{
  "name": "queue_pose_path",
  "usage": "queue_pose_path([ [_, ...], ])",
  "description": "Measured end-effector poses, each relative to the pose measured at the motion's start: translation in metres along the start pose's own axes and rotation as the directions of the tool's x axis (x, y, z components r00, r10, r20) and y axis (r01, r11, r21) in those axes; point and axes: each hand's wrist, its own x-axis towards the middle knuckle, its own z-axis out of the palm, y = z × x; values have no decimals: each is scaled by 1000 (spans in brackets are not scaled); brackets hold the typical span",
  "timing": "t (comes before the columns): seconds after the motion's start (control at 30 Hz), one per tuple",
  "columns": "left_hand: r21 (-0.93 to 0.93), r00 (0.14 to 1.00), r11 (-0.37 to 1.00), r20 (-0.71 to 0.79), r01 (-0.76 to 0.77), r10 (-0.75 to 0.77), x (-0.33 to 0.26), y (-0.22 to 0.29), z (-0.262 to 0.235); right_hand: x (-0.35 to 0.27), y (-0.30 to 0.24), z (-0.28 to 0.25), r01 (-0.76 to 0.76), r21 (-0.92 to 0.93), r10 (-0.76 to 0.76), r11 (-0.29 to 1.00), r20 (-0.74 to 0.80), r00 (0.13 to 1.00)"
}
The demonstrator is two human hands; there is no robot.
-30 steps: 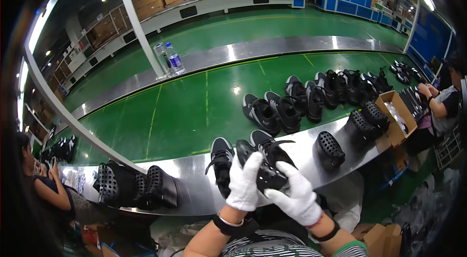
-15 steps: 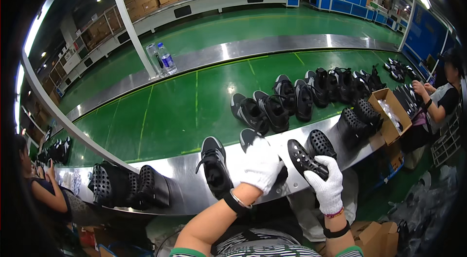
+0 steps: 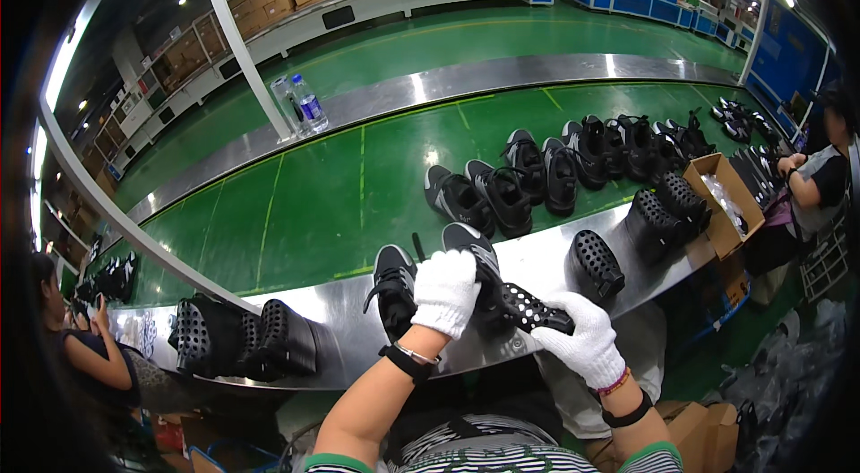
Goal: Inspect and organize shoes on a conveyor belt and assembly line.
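My left hand (image 3: pixel 446 294), in a white knitted glove, is closed on the black-and-grey sneaker (image 3: pixel 468 240) in front of me; its fingertips are partly hidden. In my right hand (image 3: pixel 580 340), also gloved, is a black perforated plastic shoe insert (image 3: pixel 530 307), tilted with its toe end at the sneaker's opening. How far in the toe reaches cannot be made out. Left of my left hand, the other sneaker (image 3: pixel 392 283) rests on the metal ledge (image 3: pixel 358 343). A second perforated insert (image 3: pixel 597 260) sits on the ledge, beyond my right hand.
Stacked inserts stand on the ledge at left (image 3: pixel 242 339) and right (image 3: pixel 658 218), beside an open cardboard box (image 3: pixel 730 213). Several sneakers (image 3: pixel 560 177) line the green belt (image 3: pixel 313 213). Water bottles (image 3: pixel 305 104) stand across it. Co-workers sit at far left (image 3: pixel 103 352) and right (image 3: pixel 820 173).
My right hand has carried the insert left, from beside the other insert to the sneaker. My left hand has moved left and up, and the sneaker has shifted slightly away from me.
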Motion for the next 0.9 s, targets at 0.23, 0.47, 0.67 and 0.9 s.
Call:
queue_pose_path([
  [0.23, -170, 988, 984, 151, 47, -21, 14, 8, -26, 34, -30, -26, -30, -194, 83, 981, 270, 959],
  [0.47, -348, 971, 936, 239, 62, 25, 17, 19, -26, 66, -11, 48, 270, -400, -195, 876, 217, 956],
  [0.67, -377, 990, 926, 130, -2, 55, 11, 7, -24, 60, 21, 36, -46, -302, 110, 952, 197, 974],
  [0.9, -195, 972, 961, 92, -196, 216, 3, 26, -26, 87, 38, 75, 58, -422, 75, 905, 291, 954],
])
